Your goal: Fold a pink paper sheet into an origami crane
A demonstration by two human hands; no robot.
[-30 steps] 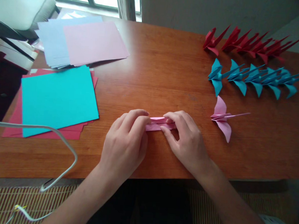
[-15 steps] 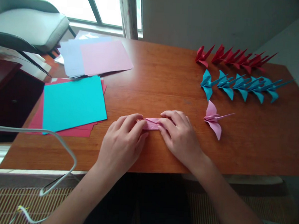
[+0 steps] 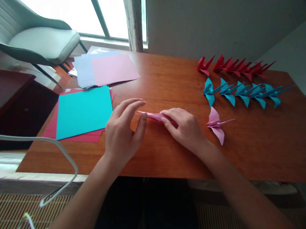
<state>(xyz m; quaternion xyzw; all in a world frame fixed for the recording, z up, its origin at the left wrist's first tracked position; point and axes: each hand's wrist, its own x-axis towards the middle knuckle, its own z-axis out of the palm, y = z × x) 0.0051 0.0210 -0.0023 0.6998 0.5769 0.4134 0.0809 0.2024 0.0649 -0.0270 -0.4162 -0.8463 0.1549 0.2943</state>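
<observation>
A narrow folded pink paper piece (image 3: 153, 116) lies just off the wooden table (image 3: 170, 84) in front of me. My right hand (image 3: 185, 128) pinches its right end between fingers and thumb. My left hand (image 3: 123, 133) hovers beside its left tip with fingers spread and lifted, holding nothing. A finished pink paper crane (image 3: 215, 127) lies just right of my right hand.
A row of blue paper cranes (image 3: 242, 92) and a row of red paper cranes (image 3: 233, 66) lie at the back right. Turquoise sheet (image 3: 84, 111) on red sheets sits left; pink and lilac sheets (image 3: 106, 68) behind it. A grey cable (image 3: 62, 157) hangs at the front left. A chair (image 3: 38, 42) stands far left.
My left hand has let go of the pink piece and opened. My right hand now holds the piece alone, raised slightly. The camera has tilted upward.
</observation>
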